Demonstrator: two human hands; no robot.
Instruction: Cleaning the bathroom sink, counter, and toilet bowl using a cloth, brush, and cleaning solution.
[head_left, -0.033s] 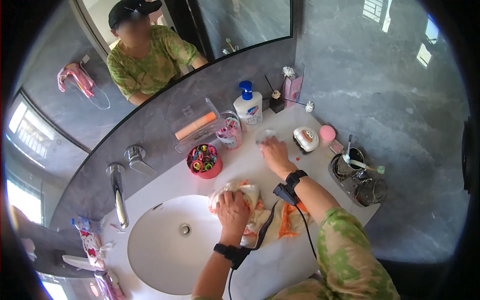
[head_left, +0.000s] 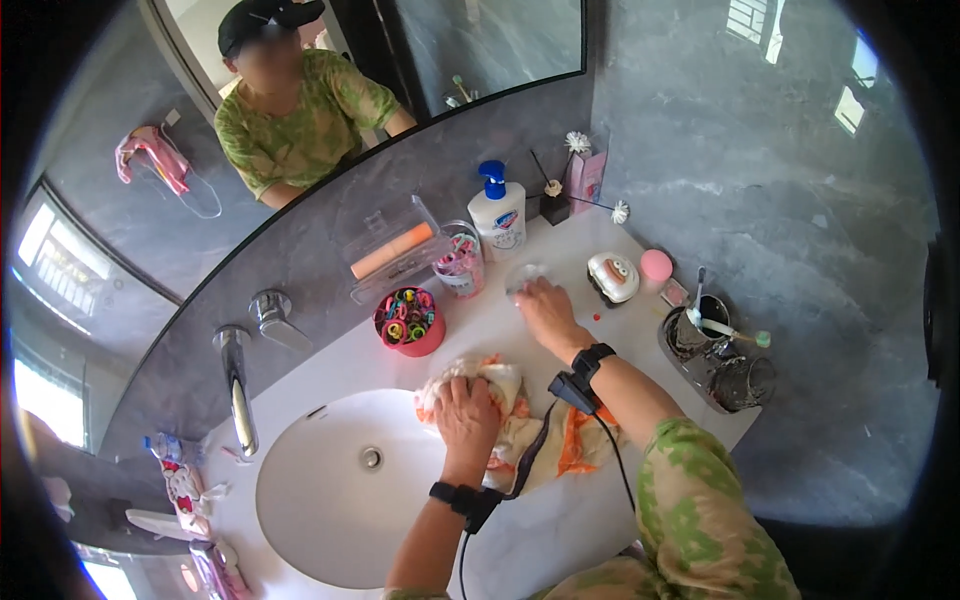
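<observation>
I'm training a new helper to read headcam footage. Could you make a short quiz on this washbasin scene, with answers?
1. Multiple choice: what colour is the pump top on the white bottle?
A) Green
B) Blue
C) Red

2. True or false: the right hand is farther from the basin than the left hand is.

3. Short answer: what lies under the left hand?

Key:
1. B, blue.
2. True; the left hand is by the basin's edge, while the right is out over the counter.
3. A crumpled white and orange cloth.
</observation>
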